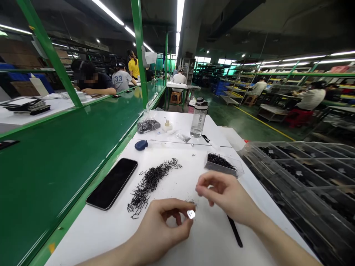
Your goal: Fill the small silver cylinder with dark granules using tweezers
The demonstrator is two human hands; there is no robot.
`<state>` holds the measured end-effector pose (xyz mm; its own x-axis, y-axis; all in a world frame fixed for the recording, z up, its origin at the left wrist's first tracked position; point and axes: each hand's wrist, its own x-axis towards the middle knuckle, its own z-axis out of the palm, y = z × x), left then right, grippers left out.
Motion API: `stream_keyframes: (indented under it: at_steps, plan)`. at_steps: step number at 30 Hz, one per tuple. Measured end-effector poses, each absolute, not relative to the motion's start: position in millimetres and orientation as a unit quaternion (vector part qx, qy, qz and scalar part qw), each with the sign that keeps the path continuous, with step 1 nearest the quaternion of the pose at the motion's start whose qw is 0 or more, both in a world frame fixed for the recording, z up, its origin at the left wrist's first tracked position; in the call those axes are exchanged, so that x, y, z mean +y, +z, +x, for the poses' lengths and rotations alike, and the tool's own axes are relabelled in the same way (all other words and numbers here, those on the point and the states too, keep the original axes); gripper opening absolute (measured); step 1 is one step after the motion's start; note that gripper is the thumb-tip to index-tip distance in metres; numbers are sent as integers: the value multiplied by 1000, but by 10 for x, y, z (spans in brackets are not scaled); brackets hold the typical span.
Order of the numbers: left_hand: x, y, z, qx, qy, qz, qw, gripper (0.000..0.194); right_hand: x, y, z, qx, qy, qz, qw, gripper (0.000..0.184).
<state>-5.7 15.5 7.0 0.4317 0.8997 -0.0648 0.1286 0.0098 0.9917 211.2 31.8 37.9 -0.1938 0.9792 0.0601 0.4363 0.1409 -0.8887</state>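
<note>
Piece (pixel 191 214) (small), bright white

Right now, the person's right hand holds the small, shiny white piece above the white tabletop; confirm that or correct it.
Not quite: the head view shows the person's left hand holding the small, shiny white piece above the white tabletop.

Silvery-white piece (pixel 191 214), black parts (pixel 152 179), white tabletop (pixel 213 240), green belt (pixel 69 159), black tool (pixel 235 232)

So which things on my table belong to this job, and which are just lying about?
Likely job: small shiny piece in left hand, pile of black pieces, clear parts box, thin black stick.

Probably lying about: phone, bottle, blue object.
</note>
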Motion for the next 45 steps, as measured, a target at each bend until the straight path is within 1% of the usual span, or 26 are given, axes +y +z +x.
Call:
stream_keyframes:
  at_steps: [3,7,10,11,13,14,17,19,26,28,35,40,45]
  plan:
    - [172,62,-64,401,340,558,642,28,153,312,2095,-637,453,-491,383,34]
    - [186,35,-75,388,343,487,704,33,57,245,2054,-616,485,-463,414,25]
    - [196,32,-69,380,352,452,726,37,20,218,2045,-597,446,-478,465,22]
    - [200,35,-65,377,355,444,731,39,12,214,2042,-604,422,-476,481,18]
    - [205,45,-58,366,365,427,742,42,0,216,2036,-636,373,-454,499,3]
    - [205,51,-57,359,370,419,747,40,-7,221,2032,-655,355,-438,503,4]
    - [195,75,-58,347,380,398,760,31,-36,236,2028,-686,320,-405,514,20]
    - [191,94,-57,351,379,388,763,28,-58,242,2033,-692,304,-399,518,25]
    - [226,126,-42,358,371,361,777,24,-104,262,2057,-716,245,-412,508,32]
    - [217,122,-48,352,369,370,776,22,-125,256,2051,-718,246,-410,507,35]
    - [200,114,-53,343,366,376,779,20,-207,225,1951,-692,229,-420,540,49]
    - [213,117,-27,353,363,378,775,19,-207,228,1932,-696,205,-434,535,45]
    - [205,106,-35,349,361,382,776,20,-214,223,1941,-715,171,-431,523,46]
